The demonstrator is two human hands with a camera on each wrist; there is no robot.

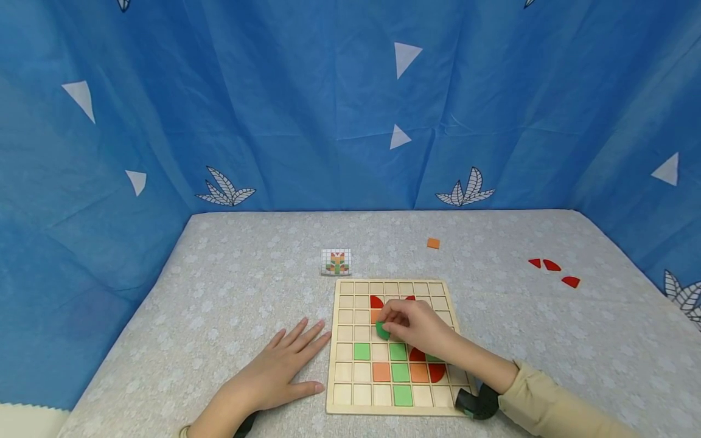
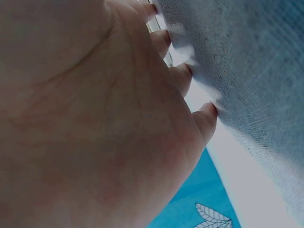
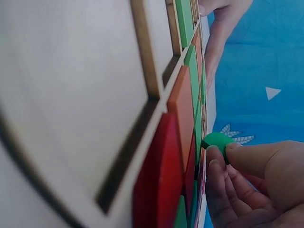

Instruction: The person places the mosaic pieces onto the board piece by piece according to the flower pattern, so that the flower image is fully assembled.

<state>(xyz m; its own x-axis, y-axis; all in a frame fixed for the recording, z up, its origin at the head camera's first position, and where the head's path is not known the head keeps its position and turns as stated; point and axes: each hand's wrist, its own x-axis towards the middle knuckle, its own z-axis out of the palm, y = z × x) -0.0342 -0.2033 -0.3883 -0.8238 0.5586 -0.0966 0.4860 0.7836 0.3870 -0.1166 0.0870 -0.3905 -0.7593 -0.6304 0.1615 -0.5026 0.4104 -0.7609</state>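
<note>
A green quarter-circle tile (image 1: pixel 381 331) is pinched between the thumb and fingers of my right hand (image 1: pixel 418 327), just over the middle of the wooden grid board (image 1: pixel 345 409). In the right wrist view the same green tile (image 3: pixel 219 139) shows its rounded edge between thumb and fingertips. Green, orange and red tiles sit in several cells, among them a green square (image 1: pixel 403 395) and a red quarter-circle (image 1: pixel 376 302). My left hand (image 1: pixel 279 371) rests flat with spread fingers on the cloth, left of the board. Part of the board is hidden under my right hand.
A small pattern card (image 1: pixel 336 261) lies behind the board. An orange square (image 1: pixel 433 243) lies farther back, and red pieces (image 1: pixel 552 265) lie at the right. Patterned cloth covers the table (image 1: pixel 230 274); a blue curtain (image 1: pixel 328 91) stands behind it.
</note>
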